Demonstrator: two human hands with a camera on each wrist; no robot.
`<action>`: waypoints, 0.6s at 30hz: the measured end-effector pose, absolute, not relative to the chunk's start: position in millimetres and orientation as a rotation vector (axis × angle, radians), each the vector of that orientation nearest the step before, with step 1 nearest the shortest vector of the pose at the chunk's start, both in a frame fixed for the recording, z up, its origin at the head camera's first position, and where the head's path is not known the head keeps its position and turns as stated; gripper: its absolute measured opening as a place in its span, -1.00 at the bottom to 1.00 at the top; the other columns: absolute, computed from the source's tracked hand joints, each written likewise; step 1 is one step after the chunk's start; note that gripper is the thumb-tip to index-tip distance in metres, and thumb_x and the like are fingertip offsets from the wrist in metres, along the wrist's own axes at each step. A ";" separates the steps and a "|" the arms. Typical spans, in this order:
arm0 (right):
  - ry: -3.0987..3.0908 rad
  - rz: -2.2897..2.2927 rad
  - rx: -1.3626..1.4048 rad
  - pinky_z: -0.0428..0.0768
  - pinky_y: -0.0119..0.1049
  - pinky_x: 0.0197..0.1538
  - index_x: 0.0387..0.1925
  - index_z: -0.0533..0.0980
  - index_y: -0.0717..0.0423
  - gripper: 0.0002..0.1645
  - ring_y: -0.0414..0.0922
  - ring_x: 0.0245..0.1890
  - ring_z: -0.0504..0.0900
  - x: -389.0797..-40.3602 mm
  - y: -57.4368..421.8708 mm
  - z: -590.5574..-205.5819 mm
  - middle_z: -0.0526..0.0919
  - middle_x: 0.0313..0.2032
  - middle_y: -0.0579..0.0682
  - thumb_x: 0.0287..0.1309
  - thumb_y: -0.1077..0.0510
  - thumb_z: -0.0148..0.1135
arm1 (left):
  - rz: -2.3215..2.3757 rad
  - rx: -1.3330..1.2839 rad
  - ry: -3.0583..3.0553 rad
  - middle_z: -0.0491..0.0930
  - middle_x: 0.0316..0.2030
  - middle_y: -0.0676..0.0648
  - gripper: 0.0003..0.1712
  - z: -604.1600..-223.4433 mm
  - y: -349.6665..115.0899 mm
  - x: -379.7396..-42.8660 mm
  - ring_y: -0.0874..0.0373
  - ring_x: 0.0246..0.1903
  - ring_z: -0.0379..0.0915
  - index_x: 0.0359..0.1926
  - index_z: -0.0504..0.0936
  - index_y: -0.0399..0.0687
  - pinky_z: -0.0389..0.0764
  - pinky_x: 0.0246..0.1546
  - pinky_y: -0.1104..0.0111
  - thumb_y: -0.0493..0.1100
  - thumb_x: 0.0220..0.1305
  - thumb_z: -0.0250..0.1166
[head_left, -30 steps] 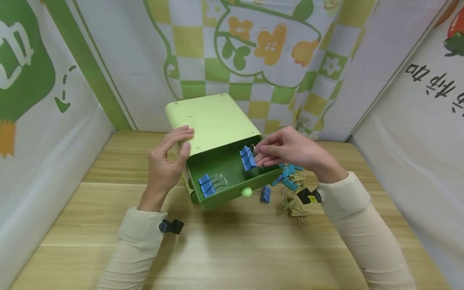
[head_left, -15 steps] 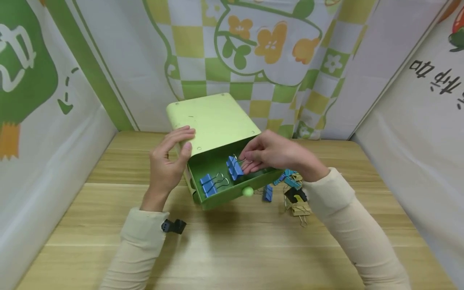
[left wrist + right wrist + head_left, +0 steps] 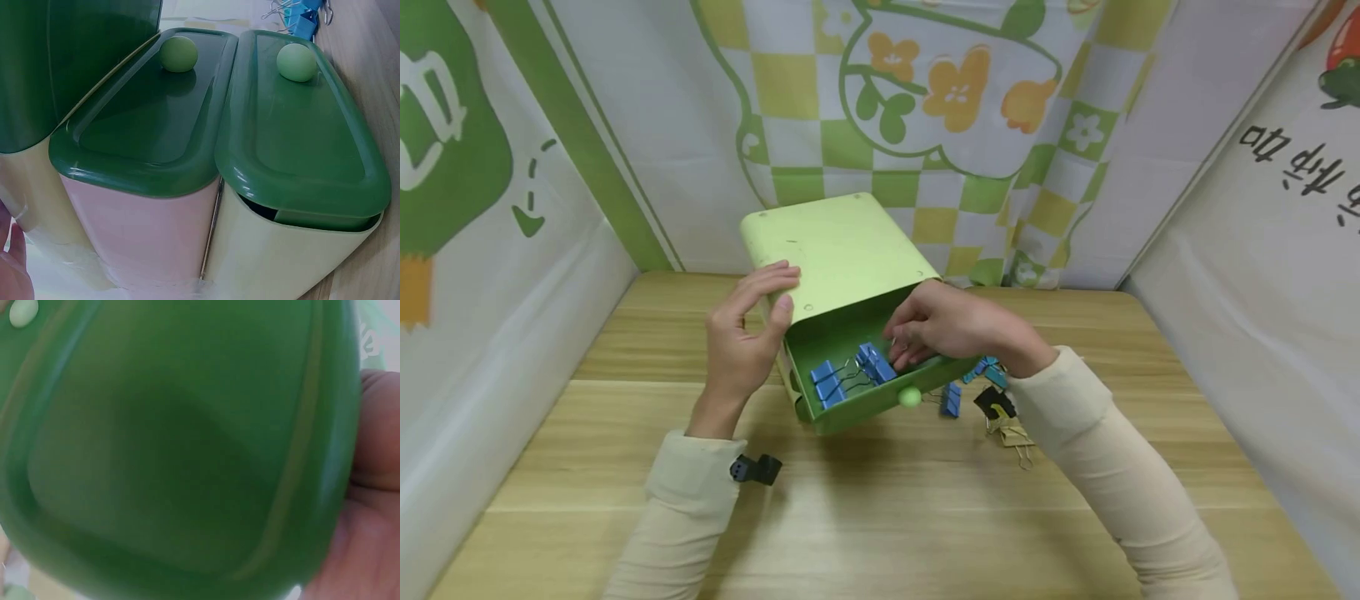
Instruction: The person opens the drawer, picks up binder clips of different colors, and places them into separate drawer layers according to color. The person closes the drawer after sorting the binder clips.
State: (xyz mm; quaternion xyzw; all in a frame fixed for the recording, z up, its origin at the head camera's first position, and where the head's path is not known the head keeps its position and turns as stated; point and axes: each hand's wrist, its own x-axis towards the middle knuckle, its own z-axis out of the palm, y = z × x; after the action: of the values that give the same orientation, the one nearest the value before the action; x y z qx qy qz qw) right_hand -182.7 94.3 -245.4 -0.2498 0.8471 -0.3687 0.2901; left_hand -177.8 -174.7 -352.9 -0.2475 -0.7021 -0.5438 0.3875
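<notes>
A light-green drawer cabinet (image 3: 842,246) stands on the table with its top drawer (image 3: 857,410) pulled out. My left hand (image 3: 745,337) rests on the cabinet's left edge, fingers lying on the top and thumb near the front corner. Inside the drawer, a blue binder clip (image 3: 827,383) lies by the left wall. My right hand (image 3: 936,325) reaches into the drawer and pinches a second blue binder clip (image 3: 876,364) by its wire handle, close beside the first. Its fingertips are partly hidden. The right wrist view is filled by a green drawer front (image 3: 175,444), with part of the hand at its right.
A blue clip (image 3: 951,400) lies on the table right of the drawer. Several teal clips (image 3: 992,371) and gold clips (image 3: 1017,435) lie beyond it, partly hidden by the right arm. Two lower drawers (image 3: 144,112) with round knobs appear pushed in. Printed curtains (image 3: 955,100) hang behind.
My right hand has moved left and down into the drawer, carrying the blue binder clip from the right side to beside the other clip. My left hand has stayed on the cabinet.
</notes>
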 end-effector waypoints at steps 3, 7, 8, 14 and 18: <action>2.380 -0.903 -0.670 0.84 -0.22 0.04 0.21 0.58 0.43 -0.62 0.00 -0.08 0.86 -183.3 98.0 -240.7 0.82 -0.06 0.24 0.58 0.34 -0.03 | -1.384 -0.626 -1.786 0.78 0.09 -0.23 -0.70 -351.8 -174.9 -177.0 0.05 0.29 0.61 -0.01 0.79 -0.23 0.51 0.50 0.21 -0.23 0.34 0.26; 2.492 -0.899 -0.615 0.85 -0.17 0.06 0.21 0.58 0.45 -0.61 0.05 -0.06 0.85 -184.1 106.8 -233.9 0.82 -0.06 0.27 0.57 0.34 -0.04 | -1.394 -0.625 -1.783 0.78 0.09 -0.23 -0.70 -352.5 -174.6 -177.1 0.04 0.29 0.61 0.00 0.79 -0.24 0.51 0.50 0.20 -0.23 0.34 0.26; 2.500 -0.930 -0.597 0.84 -0.15 0.07 0.20 0.58 0.47 -0.61 0.08 -0.05 0.85 -183.9 109.6 -231.9 0.81 -0.06 0.29 0.57 0.35 -0.04 | -1.395 -0.624 -1.782 0.78 0.09 -0.23 -0.70 -352.7 -174.5 -177.1 0.04 0.29 0.61 -0.01 0.79 -0.24 0.51 0.50 0.20 -0.23 0.34 0.26; 2.666 -1.021 -0.449 0.84 -0.22 0.06 0.20 0.62 0.37 -0.63 0.05 -0.06 0.85 -178.6 132.2 -217.7 0.81 -0.06 0.26 0.57 0.31 0.01 | -1.399 -0.626 -1.789 0.78 0.09 -0.22 -0.70 -352.6 -174.1 -177.3 0.06 0.30 0.60 0.00 0.78 -0.23 0.50 0.51 0.20 -0.22 0.34 0.26; 2.845 -0.946 -0.384 0.84 -0.18 0.03 0.11 0.69 0.25 -0.68 -0.03 -0.10 0.86 -174.8 146.4 -210.8 0.85 -0.09 0.16 0.54 0.25 0.11 | -1.398 -0.628 -1.785 0.77 0.09 -0.23 -0.69 -352.1 -174.2 -177.8 0.06 0.30 0.60 0.00 0.78 -0.25 0.50 0.51 0.20 -0.22 0.34 0.25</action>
State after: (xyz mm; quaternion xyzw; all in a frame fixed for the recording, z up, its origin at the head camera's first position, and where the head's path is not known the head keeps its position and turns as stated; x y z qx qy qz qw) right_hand -174.8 146.4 -210.8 -0.1267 0.9396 -0.3123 0.0595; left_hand -177.8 -174.2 -352.1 -0.2463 -0.7004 -0.5485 0.3846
